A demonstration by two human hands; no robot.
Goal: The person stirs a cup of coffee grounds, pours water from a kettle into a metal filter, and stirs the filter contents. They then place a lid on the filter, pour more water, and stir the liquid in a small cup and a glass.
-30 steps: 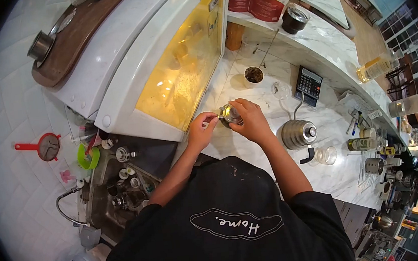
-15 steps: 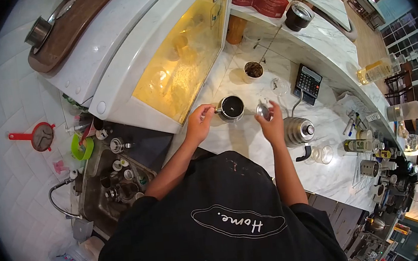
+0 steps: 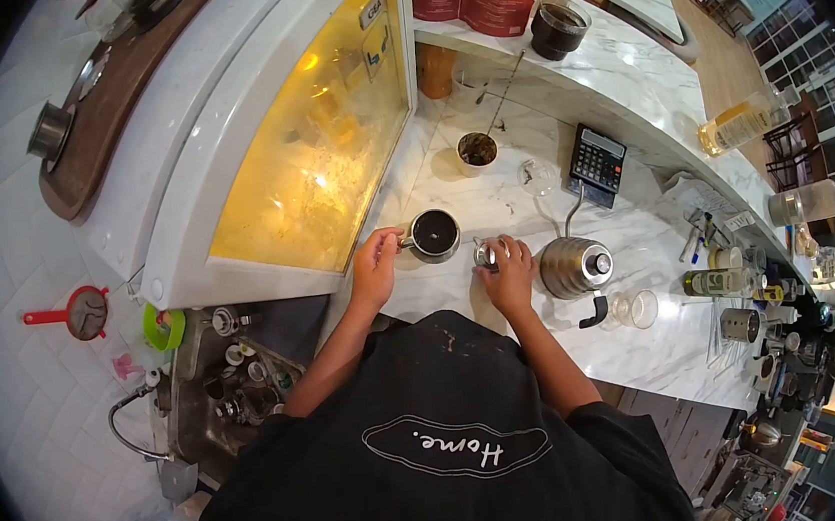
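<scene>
My left hand (image 3: 375,265) is closed on the handle of a metal mug (image 3: 435,235). Dark contents show inside the mug, which stands upright over the marble counter. To its right, my right hand (image 3: 507,270) has its fingers round a small shiny round piece (image 3: 484,255), low at the counter surface. The fingers partly cover this piece, and I cannot make out whether it is glass or metal. A steel gooseneck kettle (image 3: 575,267) stands just right of my right hand, its spout pointing away from me.
Beyond the mug is a cup of dark grounds (image 3: 476,151) with a long spoon. A calculator (image 3: 597,165) and a clear round lid (image 3: 537,177) lie farther back. An empty glass (image 3: 636,309) stands by the kettle. The glass-fronted cabinet (image 3: 307,161) borders the left, above the sink (image 3: 200,402).
My right hand has come down closer to the counter with the small shiny piece, its fingers now over it. The view has shifted slightly. My left hand keeps the mug's handle.
</scene>
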